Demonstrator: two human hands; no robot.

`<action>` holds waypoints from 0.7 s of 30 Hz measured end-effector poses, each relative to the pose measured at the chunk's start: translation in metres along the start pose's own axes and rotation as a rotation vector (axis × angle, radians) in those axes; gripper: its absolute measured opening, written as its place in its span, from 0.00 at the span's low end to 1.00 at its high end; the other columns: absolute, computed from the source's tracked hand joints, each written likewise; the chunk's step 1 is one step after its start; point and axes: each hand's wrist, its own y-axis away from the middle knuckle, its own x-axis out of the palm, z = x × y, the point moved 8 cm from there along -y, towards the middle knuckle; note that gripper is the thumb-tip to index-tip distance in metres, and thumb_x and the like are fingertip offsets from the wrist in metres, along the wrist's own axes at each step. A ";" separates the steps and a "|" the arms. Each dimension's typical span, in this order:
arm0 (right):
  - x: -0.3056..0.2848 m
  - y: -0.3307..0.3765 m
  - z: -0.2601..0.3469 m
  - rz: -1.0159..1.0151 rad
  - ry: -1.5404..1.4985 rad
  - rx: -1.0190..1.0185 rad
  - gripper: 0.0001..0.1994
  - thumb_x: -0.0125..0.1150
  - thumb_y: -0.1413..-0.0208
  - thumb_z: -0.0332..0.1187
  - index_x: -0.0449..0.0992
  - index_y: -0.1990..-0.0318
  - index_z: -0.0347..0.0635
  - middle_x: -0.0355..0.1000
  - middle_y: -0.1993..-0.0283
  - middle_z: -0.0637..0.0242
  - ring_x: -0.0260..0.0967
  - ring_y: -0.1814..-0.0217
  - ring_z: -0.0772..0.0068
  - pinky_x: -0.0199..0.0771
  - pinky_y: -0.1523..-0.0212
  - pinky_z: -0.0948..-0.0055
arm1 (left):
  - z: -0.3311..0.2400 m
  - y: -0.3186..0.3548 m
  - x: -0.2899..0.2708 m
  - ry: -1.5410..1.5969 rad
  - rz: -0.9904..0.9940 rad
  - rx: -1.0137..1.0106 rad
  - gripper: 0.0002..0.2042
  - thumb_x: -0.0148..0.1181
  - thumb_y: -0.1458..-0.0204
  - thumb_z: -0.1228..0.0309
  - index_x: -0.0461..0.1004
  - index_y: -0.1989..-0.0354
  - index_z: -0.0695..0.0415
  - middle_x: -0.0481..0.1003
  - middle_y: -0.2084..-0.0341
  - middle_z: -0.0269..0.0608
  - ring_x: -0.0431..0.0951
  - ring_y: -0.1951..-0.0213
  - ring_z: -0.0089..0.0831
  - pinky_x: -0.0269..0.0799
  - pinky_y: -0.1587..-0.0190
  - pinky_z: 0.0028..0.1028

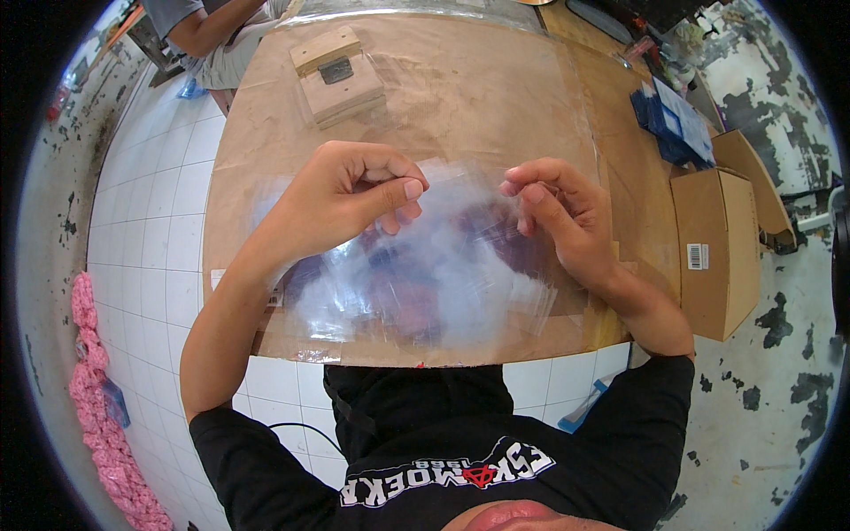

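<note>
My left hand (363, 190) is closed, thumb and forefinger pinched together above the table. Whatever lies between those fingertips is too thin or small to make out. Across from it, my right hand (562, 212) has its fingers curled in, the thumb close to the forefinger; anything in that grip is also unclear. Below both hands spreads a loose pile of clear plastic pieces (328, 310), shiny and overlapping, like flat bags or sheets. A hazy white, fluffy-looking mass (460, 274) covers its middle, and purplish patches show through.
A wooden block fixture (341, 84) with a dark plate sits at the table's far left. On the right are a blue stack (677, 124) and an open cardboard box (722, 248). Another person's arm (212, 31) is at the upper left. Brown sheeting covers the table (478, 88).
</note>
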 end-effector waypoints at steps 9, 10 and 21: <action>0.000 -0.001 -0.001 -0.010 -0.067 -0.045 0.10 0.58 0.40 0.27 0.72 0.52 0.41 0.75 0.64 0.68 0.67 0.70 0.86 0.68 0.72 0.85 | -0.001 0.001 0.000 0.014 0.000 0.000 0.08 0.60 0.44 0.72 0.75 0.64 0.66 0.78 0.73 0.39 0.78 0.69 0.21 0.71 0.64 0.19; 0.000 -0.001 -0.001 -0.002 -0.083 -0.057 0.10 0.58 0.40 0.27 0.71 0.52 0.41 0.75 0.64 0.67 0.67 0.70 0.86 0.68 0.72 0.85 | -0.001 0.001 0.000 0.015 0.002 0.005 0.08 0.60 0.44 0.72 0.75 0.64 0.66 0.78 0.73 0.38 0.78 0.69 0.21 0.71 0.64 0.19; 0.001 -0.002 -0.006 0.026 -0.106 0.050 0.11 0.59 0.41 0.28 0.71 0.52 0.39 0.76 0.63 0.65 0.67 0.69 0.85 0.68 0.71 0.84 | -0.001 0.000 -0.001 0.022 -0.031 0.104 0.09 0.60 0.44 0.69 0.78 0.66 0.64 0.78 0.77 0.40 0.77 0.77 0.23 0.71 0.74 0.19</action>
